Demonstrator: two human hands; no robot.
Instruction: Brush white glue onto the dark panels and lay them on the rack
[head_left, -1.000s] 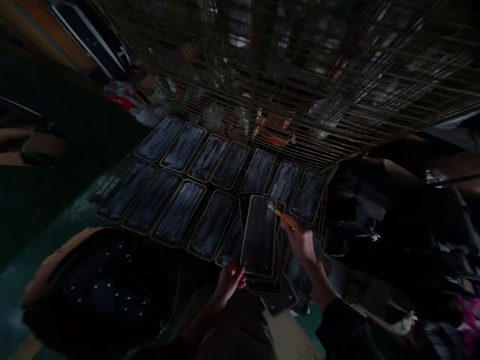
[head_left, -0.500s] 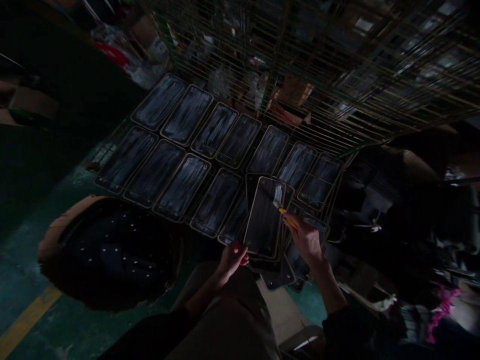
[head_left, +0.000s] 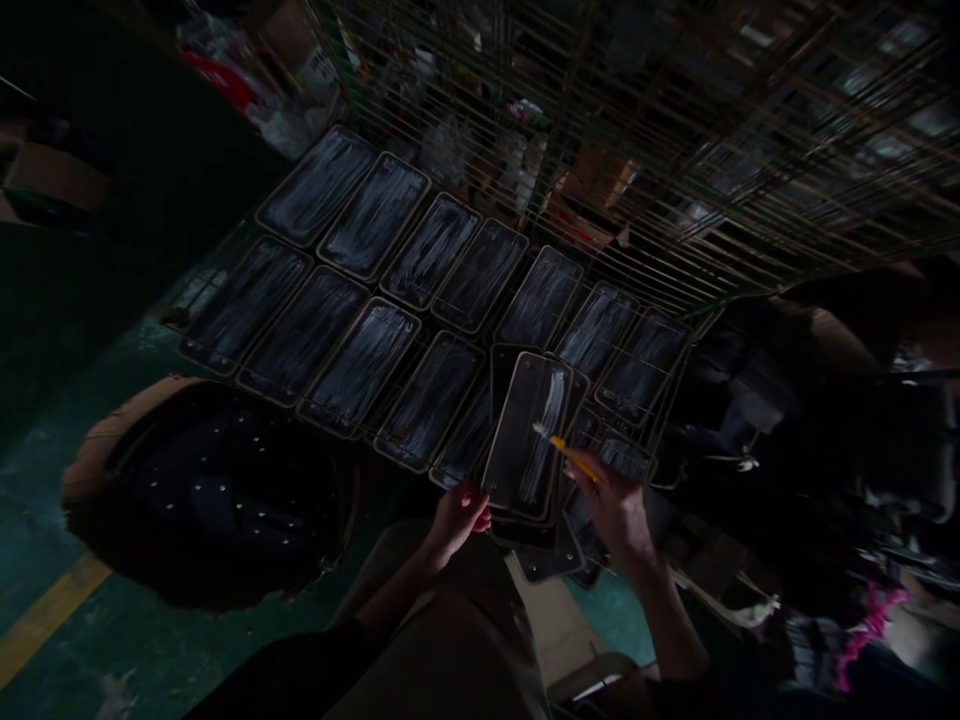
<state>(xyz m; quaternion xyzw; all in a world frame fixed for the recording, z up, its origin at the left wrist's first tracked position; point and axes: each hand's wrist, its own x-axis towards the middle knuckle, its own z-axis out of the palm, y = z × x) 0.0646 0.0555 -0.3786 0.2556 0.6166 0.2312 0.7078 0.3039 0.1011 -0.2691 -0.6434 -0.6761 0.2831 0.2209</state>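
Note:
My left hand (head_left: 459, 518) pinches the near edge of a dark rounded panel (head_left: 517, 440) lying on top of a small stack of the same panels. My right hand (head_left: 611, 500) grips a thin yellow-handled brush (head_left: 559, 445) whose tip rests on the panel's middle. A pale streak of white paste runs down the panel's right half. Several similar panels (head_left: 360, 360), streaked white all over, lie in two rows on a wire rack beyond my hands.
A wire mesh shelf (head_left: 675, 120) rises behind the rows. A round dark bin (head_left: 210, 490) full of studded dark parts sits at the left on a green floor with a yellow line (head_left: 45, 620). Dark clutter fills the right side.
The brush has swept down the top panel from its upper corner to its middle, leaving a longer white streak. My left hand stays on the panel's near edge.

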